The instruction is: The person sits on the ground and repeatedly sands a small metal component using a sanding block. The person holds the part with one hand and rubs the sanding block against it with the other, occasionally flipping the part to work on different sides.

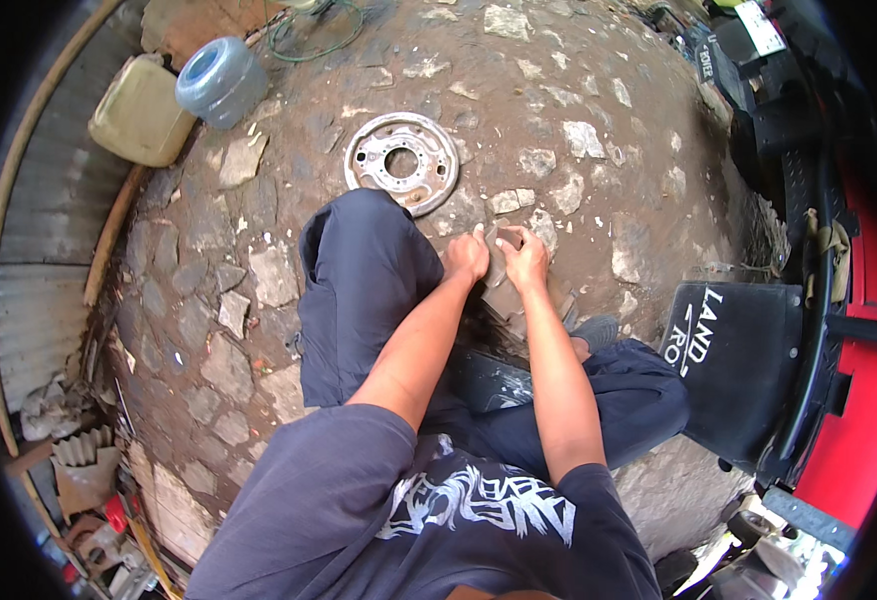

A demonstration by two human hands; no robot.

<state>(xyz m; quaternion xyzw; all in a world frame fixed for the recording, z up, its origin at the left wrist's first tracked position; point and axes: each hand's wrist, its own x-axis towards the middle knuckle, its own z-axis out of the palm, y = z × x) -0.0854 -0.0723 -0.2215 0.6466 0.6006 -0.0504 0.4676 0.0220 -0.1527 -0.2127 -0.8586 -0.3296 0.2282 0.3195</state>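
My left hand (pixel 468 253) is closed on the left edge of a thin grey-brown sheet (pixel 497 259), perhaps sandpaper, with its thumb on top. Opposite it, my right hand (pixel 526 259) pinches the same sheet or a folded part of it between thumb and fingers; the folds are too small to tell. Under the hands are more greyish flat pieces (pixel 504 300), partly hidden by the right forearm. Beyond my left knee, a round metal brake backing plate (pixel 373 150) with a large centre hole lies flat on the stony ground, touched by neither hand.
A blue translucent water bottle (pixel 232 82) and a yellowish jerrycan (pixel 142 112) are at upper left, beside corrugated metal sheeting (pixel 45 195). Embedded stones make the ground uneven. At right stand a red vehicle body (pixel 851 420) and its black Land Rover mudflap (pixel 746 360).
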